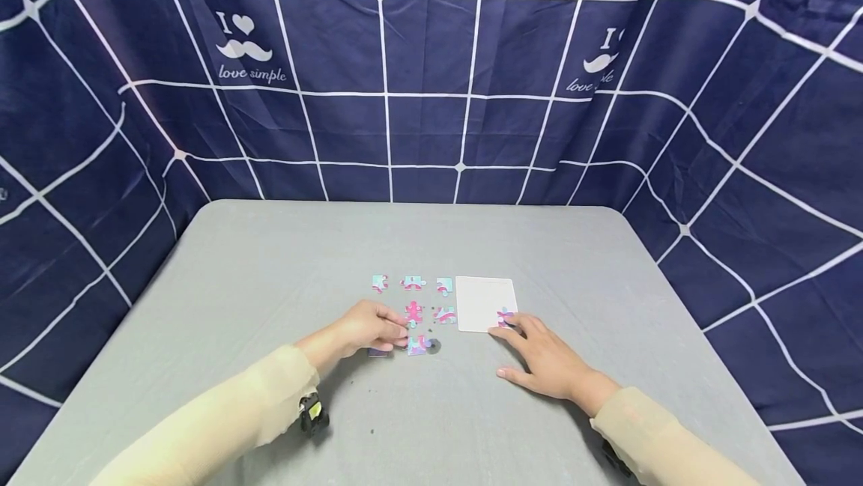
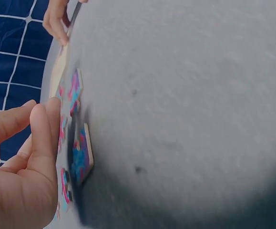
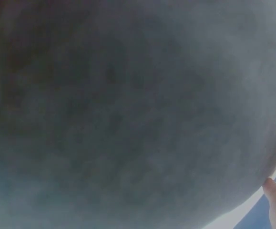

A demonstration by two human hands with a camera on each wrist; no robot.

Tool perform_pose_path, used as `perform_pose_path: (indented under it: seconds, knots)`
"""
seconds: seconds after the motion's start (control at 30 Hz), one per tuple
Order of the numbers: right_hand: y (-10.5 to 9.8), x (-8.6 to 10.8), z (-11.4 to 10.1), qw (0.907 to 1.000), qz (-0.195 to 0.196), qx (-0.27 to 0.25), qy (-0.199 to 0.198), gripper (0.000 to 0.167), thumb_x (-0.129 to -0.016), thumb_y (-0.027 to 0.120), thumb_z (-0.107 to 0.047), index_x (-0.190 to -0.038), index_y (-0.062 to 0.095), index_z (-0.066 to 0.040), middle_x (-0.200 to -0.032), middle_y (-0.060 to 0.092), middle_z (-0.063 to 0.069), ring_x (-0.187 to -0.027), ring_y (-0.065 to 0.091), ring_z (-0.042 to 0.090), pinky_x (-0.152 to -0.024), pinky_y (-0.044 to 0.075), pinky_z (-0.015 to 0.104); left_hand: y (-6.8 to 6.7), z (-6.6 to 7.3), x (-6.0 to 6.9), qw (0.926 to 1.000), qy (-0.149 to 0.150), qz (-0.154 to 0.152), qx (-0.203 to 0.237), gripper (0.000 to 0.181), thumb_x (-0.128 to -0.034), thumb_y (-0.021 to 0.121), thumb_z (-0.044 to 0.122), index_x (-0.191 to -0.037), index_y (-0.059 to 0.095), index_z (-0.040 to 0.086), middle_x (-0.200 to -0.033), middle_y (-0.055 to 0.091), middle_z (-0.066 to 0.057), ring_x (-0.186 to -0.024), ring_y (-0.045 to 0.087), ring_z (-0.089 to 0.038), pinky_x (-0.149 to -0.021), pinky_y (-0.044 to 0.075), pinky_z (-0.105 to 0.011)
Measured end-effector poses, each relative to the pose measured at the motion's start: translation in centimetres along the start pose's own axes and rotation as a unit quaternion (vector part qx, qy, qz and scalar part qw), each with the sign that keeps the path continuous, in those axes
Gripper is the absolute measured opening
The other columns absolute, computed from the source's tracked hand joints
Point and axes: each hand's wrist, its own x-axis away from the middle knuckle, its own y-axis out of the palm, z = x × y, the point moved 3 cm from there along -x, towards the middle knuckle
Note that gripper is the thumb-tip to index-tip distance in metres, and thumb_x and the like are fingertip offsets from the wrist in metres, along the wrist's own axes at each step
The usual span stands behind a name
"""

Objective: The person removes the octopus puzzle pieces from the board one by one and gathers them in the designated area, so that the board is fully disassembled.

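Over the left side of a group of colourful jigsaw pieces, my left hand hovers with its fingers extended and nothing visible between them. Beside its fingertips lie a pink piece and a purple-blue piece. Another piece lies below that hand, partly covered in the head view. My right hand has its fingertips at the lower right corner of a white square board. There they touch a jigsaw piece lying on the board, with the thumb spread apart. The right wrist view is mostly dark and blurred.
More jigsaw pieces lie in a row behind: a left one, a middle one and a right one. A pink-blue piece lies left of the board. Grey cloth covers the table; a navy checked curtain surrounds it.
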Motion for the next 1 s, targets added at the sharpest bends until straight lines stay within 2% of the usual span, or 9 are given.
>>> perform_pose_path:
  seconds: [0.27, 0.47, 0.67, 0.83, 1.0]
  knots:
    - [-0.1, 0.1, 0.2, 0.9997, 0.016, -0.015, -0.011, 0.065, -0.084, 0.069, -0.049, -0.134, 0.05, -0.012, -0.134, 0.045, 0.013, -0.125, 0.041, 0.031, -0.1, 0.04, 0.049, 1.1, 0.7, -0.6, 0.9996, 0.009, -0.019, 0.021, 0.028, -0.0881, 0.065, -0.001, -0.115, 0.061, -0.01, -0.1, 0.069, -0.019, -0.092, 0.068, -0.026, -0.073, 0.057, -0.03]
    - [-0.3, 0.1, 0.3, 0.9993, 0.018, -0.026, -0.018, 0.066, -0.084, 0.069, -0.048, -0.132, 0.05, -0.007, -0.137, 0.045, 0.014, -0.127, 0.041, 0.03, -0.102, 0.04, 0.047, 1.8, 1.1, -1.3, 0.999, 0.015, -0.021, 0.036, 0.031, -0.0904, 0.062, 0.0, -0.119, 0.058, -0.01, -0.107, 0.067, -0.021, -0.095, 0.067, -0.027, -0.075, 0.057, -0.03]
    - [-0.4, 0.2, 0.5, 0.9993, 0.013, -0.029, -0.02, 0.066, -0.083, 0.069, -0.049, -0.131, 0.051, -0.007, -0.137, 0.045, 0.011, -0.128, 0.04, 0.029, -0.103, 0.038, 0.046, 2.8, 1.2, -2.2, 0.9973, 0.015, -0.029, 0.066, 0.034, -0.0895, 0.065, 0.003, -0.12, 0.058, -0.01, -0.107, 0.066, -0.022, -0.095, 0.067, -0.025, -0.079, 0.056, -0.03]
    - [-0.6, 0.2, 0.7, 0.9991, 0.01, -0.031, -0.027, 0.066, -0.083, 0.07, -0.049, -0.131, 0.052, -0.008, -0.138, 0.045, 0.01, -0.128, 0.041, 0.028, -0.103, 0.038, 0.044, 3.8, 1.6, -2.8, 0.9966, 0.014, -0.034, 0.073, 0.035, -0.0891, 0.066, 0.005, -0.12, 0.058, -0.01, -0.106, 0.067, -0.021, -0.095, 0.067, -0.025, -0.079, 0.056, -0.029]
    - [-0.7, 0.2, 0.7, 0.9992, 0.007, -0.034, -0.02, 0.066, -0.083, 0.069, -0.051, -0.131, 0.052, -0.009, -0.136, 0.044, 0.011, -0.122, 0.046, 0.026, -0.097, 0.044, 0.044, 4.8, 1.8, -3.6, 0.9953, 0.007, -0.034, 0.091, 0.034, -0.089, 0.066, 0.003, -0.12, 0.059, -0.008, -0.107, 0.067, -0.02, -0.096, 0.067, -0.025, -0.078, 0.056, -0.028]
